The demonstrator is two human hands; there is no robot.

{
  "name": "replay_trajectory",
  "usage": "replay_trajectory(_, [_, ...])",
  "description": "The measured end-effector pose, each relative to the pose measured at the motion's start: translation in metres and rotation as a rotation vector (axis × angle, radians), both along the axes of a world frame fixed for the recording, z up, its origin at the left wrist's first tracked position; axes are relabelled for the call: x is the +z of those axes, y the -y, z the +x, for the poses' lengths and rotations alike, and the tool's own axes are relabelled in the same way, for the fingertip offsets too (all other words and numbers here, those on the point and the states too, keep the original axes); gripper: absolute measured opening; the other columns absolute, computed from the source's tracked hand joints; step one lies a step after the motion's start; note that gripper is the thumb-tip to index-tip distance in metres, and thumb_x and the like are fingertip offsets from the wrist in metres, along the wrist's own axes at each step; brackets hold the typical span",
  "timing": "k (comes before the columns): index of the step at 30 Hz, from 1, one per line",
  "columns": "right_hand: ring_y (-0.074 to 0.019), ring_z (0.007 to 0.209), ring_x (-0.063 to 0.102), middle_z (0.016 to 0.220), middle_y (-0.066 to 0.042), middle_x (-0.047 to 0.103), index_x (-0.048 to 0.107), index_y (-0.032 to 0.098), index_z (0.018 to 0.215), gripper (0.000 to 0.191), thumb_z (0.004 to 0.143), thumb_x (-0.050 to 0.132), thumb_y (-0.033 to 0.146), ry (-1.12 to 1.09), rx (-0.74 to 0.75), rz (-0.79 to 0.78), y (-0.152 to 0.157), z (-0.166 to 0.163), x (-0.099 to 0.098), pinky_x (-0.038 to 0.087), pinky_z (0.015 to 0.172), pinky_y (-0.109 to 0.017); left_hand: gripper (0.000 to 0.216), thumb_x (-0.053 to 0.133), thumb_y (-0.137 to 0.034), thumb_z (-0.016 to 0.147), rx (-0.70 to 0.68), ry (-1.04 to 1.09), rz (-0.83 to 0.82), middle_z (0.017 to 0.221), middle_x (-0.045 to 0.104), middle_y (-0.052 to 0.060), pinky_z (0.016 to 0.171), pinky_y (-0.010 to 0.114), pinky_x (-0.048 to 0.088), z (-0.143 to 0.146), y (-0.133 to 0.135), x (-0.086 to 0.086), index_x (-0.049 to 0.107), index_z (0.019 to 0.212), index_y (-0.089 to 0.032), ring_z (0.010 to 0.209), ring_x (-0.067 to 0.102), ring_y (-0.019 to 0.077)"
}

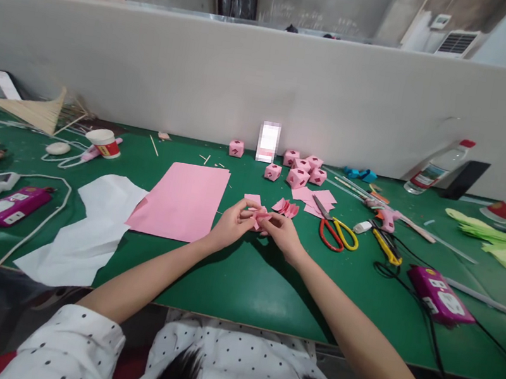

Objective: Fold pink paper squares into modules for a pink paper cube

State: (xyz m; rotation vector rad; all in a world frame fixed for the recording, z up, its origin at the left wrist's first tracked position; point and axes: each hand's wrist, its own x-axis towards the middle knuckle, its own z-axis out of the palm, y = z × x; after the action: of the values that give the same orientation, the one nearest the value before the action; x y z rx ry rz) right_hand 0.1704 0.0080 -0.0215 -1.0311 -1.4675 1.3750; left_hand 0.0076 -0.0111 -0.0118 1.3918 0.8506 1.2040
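Between both hands is a small piece of folded pink paper, held just above the green table. My left hand pinches it from the left, and my right hand grips its right side; the fingers partly hide its shape. Just beyond my right hand lie several folded pink pieces and loose pink paper squares. A small pink square lies right behind my left fingers. Farther back sit several finished-looking pink paper cubes with diamond-shaped openings.
Pink sheets and crumpled white paper lie left. To the right are scissors, a yellow utility knife, a pink glue gun and a purple packet. A bottle leans near the partition.
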Motion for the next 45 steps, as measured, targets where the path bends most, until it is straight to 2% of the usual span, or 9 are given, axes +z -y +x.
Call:
replay_trajectory(6, [-0.0134, 0.066, 0.065, 0.074, -0.002, 0.071, 0.071, 0.017, 0.085, 0.022, 0.071, 0.071, 0.034, -0.039, -0.032, -0.05, -0.003, 0.001, -0.001, 0.052, 0.061, -0.023, 0.028, 0.06, -0.021, 0.083, -0.064, -0.014, 0.056, 0.114, 0.068, 0.012, 0.081, 0.033, 0.058, 0.0, 0.002, 0.001, 0.053, 0.111, -0.018, 0.101, 0.069, 0.0214])
replay_trajectory(10, [-0.0144, 0.062, 0.065, 0.067, -0.001, 0.069, 0.068, 0.018, 0.076, 0.013, 0.071, 0.065, 0.029, 0.036, -0.045, 0.013, -0.003, 0.003, 0.001, 0.051, 0.059, -0.024, 0.031, 0.06, -0.027, 0.083, 0.043, -0.34, 0.218, 0.121, 0.065, 0.009, 0.067, 0.026, 0.056, -0.004, 0.006, 0.007, 0.058, 0.114, -0.02, 0.088, 0.069, 0.0177])
replay_trajectory(13, [-0.015, 0.062, 0.065, 0.066, -0.001, 0.07, 0.069, 0.018, 0.075, 0.009, 0.071, 0.062, 0.023, 0.203, -0.075, 0.158, -0.002, 0.005, 0.003, 0.05, 0.06, -0.024, 0.028, 0.065, -0.03, 0.082, 0.145, -0.617, 0.435, 0.108, 0.069, 0.005, 0.065, 0.025, 0.053, -0.007, 0.008, 0.01, 0.064, 0.109, -0.022, 0.079, 0.066, 0.0149])
replay_trajectory(16, [-0.016, 0.062, 0.066, 0.065, -0.001, 0.07, 0.068, 0.018, 0.077, 0.009, 0.073, 0.06, 0.021, 0.275, -0.109, 0.183, -0.002, 0.005, 0.004, 0.051, 0.061, -0.025, 0.018, 0.059, -0.028, 0.087, 0.196, -0.713, 0.52, 0.092, 0.071, 0.003, 0.067, 0.025, 0.051, -0.007, 0.008, 0.009, 0.069, 0.1, -0.021, 0.075, 0.064, 0.014])
replay_trajectory(20, [-0.016, 0.055, 0.064, 0.059, -0.001, 0.067, 0.065, 0.018, 0.079, 0.011, 0.078, 0.058, 0.026, 0.285, -0.137, 0.159, -0.002, 0.006, 0.005, 0.049, 0.056, -0.025, 0.017, 0.056, -0.027, 0.089, 0.253, -0.652, 0.441, 0.088, 0.074, 0.002, 0.067, 0.025, 0.051, -0.007, 0.004, 0.006, 0.07, 0.097, -0.021, 0.075, 0.067, 0.0148])
replay_trajectory(26, [-0.0165, 0.063, 0.065, 0.067, -0.001, 0.07, 0.068, 0.02, 0.076, 0.012, 0.077, 0.058, 0.026, 0.442, -0.205, 0.312, -0.001, 0.007, 0.006, 0.047, 0.059, -0.025, 0.017, 0.06, -0.03, 0.086, 0.15, -0.489, 0.287, 0.087, 0.076, 0.003, 0.074, 0.029, 0.054, -0.004, 0.002, 0.001, 0.072, 0.089, -0.019, 0.08, 0.07, 0.0184])
replay_trajectory(32, [-0.0147, 0.061, 0.062, 0.064, 0.0, 0.068, 0.068, 0.018, 0.072, 0.013, 0.077, 0.057, 0.022, 0.548, -0.202, 0.381, -0.002, 0.007, 0.005, 0.043, 0.058, -0.023, 0.018, 0.062, -0.033, 0.084, 0.185, -0.513, 0.3, 0.087, 0.075, 0.003, 0.071, 0.028, 0.054, -0.003, 0.002, -0.001, 0.071, 0.092, -0.02, 0.075, 0.069, 0.0172])
replay_trajectory(37, [-0.0161, 0.066, 0.065, 0.074, -0.002, 0.073, 0.073, 0.019, 0.084, 0.015, 0.081, 0.058, 0.019, 0.662, -0.044, 0.501, -0.003, 0.011, 0.005, 0.043, 0.063, -0.025, 0.028, 0.064, -0.031, 0.083, 0.217, -0.637, 0.37, 0.094, 0.071, 0.003, 0.071, 0.028, 0.052, -0.008, -0.002, -0.002, 0.069, 0.109, -0.023, 0.074, 0.065, 0.0153])
replay_trajectory(45, [-0.0182, 0.072, 0.07, 0.082, -0.003, 0.076, 0.071, 0.022, 0.093, 0.013, 0.087, 0.061, 0.028, 0.579, -0.113, 0.482, 0.002, 0.011, 0.007, 0.049, 0.066, -0.026, 0.015, 0.063, -0.031, 0.084, 0.225, -0.529, 0.299, 0.087, 0.073, 0.003, 0.07, 0.028, 0.052, -0.007, -0.004, 0.0, 0.072, 0.089, -0.021, 0.073, 0.065, 0.0163])
